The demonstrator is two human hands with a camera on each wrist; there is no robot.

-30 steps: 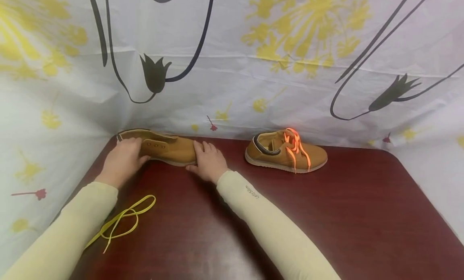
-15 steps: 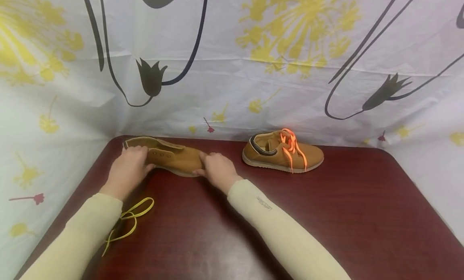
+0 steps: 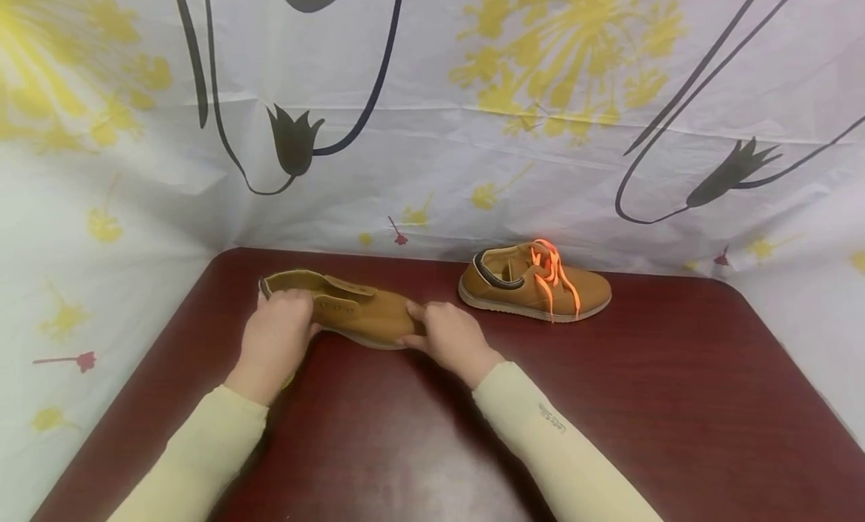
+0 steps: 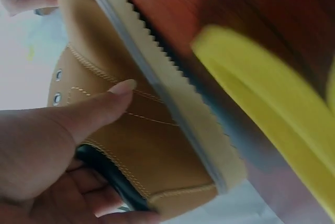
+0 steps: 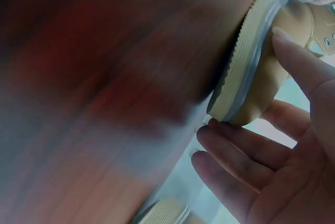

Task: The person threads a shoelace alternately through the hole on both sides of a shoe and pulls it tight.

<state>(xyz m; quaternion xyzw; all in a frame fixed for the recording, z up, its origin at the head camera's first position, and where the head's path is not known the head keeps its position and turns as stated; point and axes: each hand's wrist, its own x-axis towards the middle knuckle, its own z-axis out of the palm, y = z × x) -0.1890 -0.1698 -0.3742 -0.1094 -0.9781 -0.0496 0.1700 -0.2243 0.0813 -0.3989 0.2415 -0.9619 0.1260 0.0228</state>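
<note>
A tan shoe without a lace (image 3: 378, 317) is between my two hands at the left part of the table, its toe pointing right. My left hand (image 3: 275, 345) grips its heel end. In the left wrist view the thumb (image 4: 99, 111) lies on the shoe's side and the other fingers are at its collar. My right hand (image 3: 458, 342) holds the toe, with the thumb (image 5: 298, 59) on the near side and fingers at the tip. A yellow shoelace (image 4: 256, 85) lies near the left wrist; in the head view my left arm mostly hides it.
A second tan shoe (image 3: 584, 285) with orange laces (image 3: 554, 270) stands at the back of the dark red table (image 3: 608, 402), right of my right hand. A patterned white cloth (image 3: 419, 146) hangs behind and along the sides.
Both hands have shifted the unlaced shoe to the right and nearer to me. My left arm now covers most of the yellow shoelace. The orange-laced shoe has stayed put.
</note>
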